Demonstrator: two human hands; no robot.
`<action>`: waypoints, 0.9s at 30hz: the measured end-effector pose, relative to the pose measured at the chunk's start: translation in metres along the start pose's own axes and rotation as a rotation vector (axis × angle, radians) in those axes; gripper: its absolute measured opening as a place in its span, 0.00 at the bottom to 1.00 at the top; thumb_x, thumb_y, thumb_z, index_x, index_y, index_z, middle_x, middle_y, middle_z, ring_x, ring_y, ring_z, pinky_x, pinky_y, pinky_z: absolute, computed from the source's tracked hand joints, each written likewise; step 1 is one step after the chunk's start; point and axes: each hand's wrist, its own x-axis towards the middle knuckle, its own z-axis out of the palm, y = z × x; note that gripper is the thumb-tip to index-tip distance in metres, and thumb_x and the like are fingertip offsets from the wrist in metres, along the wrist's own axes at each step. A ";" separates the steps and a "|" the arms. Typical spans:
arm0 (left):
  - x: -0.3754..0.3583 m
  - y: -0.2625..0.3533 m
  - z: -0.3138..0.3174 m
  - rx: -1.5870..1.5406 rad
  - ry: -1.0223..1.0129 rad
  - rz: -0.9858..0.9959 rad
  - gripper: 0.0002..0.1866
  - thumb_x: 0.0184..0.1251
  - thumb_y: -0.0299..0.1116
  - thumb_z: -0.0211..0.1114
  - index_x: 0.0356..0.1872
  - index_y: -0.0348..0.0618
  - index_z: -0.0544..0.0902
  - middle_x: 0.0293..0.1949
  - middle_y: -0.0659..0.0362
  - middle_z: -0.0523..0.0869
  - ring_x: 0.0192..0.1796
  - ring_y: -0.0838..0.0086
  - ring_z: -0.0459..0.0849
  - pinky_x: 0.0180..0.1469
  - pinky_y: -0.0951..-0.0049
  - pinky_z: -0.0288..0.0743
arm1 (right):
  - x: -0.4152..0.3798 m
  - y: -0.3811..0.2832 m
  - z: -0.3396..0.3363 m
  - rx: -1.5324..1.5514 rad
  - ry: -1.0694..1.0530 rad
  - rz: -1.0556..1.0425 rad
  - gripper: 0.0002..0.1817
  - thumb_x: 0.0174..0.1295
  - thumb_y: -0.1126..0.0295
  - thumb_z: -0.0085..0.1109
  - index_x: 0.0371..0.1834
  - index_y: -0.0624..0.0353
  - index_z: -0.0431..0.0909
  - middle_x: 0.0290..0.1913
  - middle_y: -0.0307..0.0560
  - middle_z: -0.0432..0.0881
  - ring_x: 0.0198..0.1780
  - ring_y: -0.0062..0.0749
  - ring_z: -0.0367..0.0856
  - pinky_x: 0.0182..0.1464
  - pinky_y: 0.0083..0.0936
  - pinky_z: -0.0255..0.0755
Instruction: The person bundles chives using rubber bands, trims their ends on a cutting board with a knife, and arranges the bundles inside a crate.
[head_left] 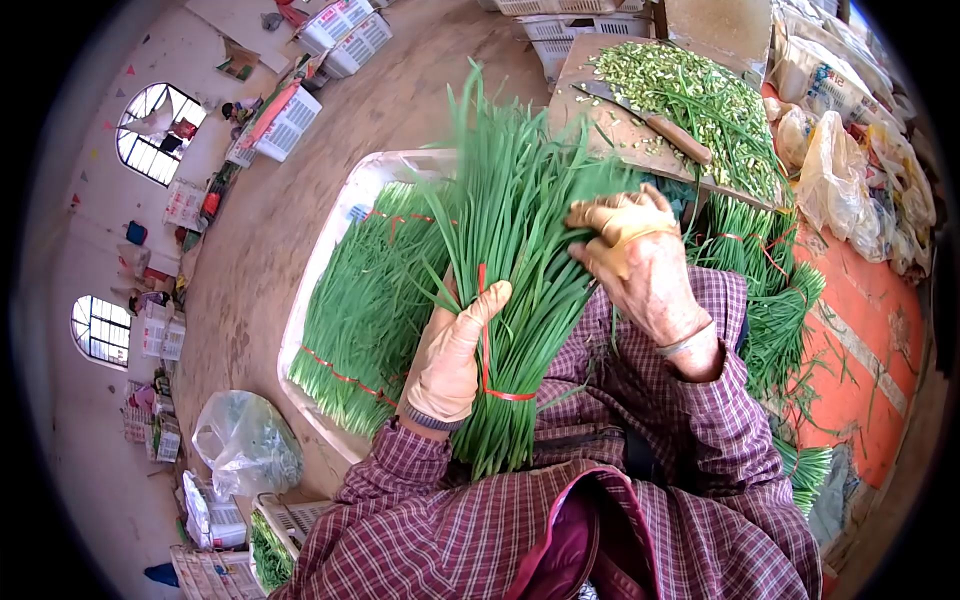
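My left hand [455, 350], in a pale glove, is wrapped round a bundle of garlic chives [515, 260]. A red tie [510, 396] circles the bundle near its cut ends, and a red strip runs up beside my thumb. At the right edge of the leaves is my right hand [635, 240], its gloved fingers curled. Leaves close to those fingers are blurred, and what lies between them is hidden. Beneath the bundle stands a white crate [335, 215] of tied chives [370, 290].
A board [590, 65] at upper right carries chopped green pieces [690, 85] and a knife [680, 138]. More tied chives [775, 310] lie on an orange sheet [860, 380] at right. Plastic bags [850, 175] lie behind. A filled clear bag [245, 440] sits at left.
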 end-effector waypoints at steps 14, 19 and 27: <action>0.004 -0.003 0.008 -0.034 0.050 0.205 0.18 0.76 0.30 0.65 0.63 0.38 0.77 0.55 0.61 0.84 0.56 0.78 0.82 0.62 0.75 0.78 | -0.010 -0.052 0.036 0.517 0.170 0.177 0.07 0.58 0.82 0.62 0.40 0.68 0.84 0.43 0.52 0.83 0.42 0.48 0.84 0.44 0.35 0.78; 0.005 -0.011 0.000 -0.084 0.116 0.136 0.21 0.74 0.32 0.68 0.64 0.38 0.76 0.56 0.61 0.84 0.56 0.78 0.83 0.62 0.74 0.77 | -0.019 -0.053 0.049 0.643 0.185 0.215 0.05 0.61 0.82 0.63 0.39 0.71 0.83 0.45 0.56 0.84 0.43 0.46 0.87 0.44 0.31 0.81; 0.001 -0.007 0.013 -0.066 0.082 0.220 0.24 0.75 0.30 0.66 0.69 0.40 0.73 0.60 0.59 0.82 0.60 0.75 0.81 0.64 0.71 0.76 | -0.002 -0.051 0.042 0.590 0.109 0.250 0.13 0.64 0.69 0.69 0.30 0.71 0.84 0.57 0.49 0.85 0.33 0.37 0.86 0.35 0.29 0.77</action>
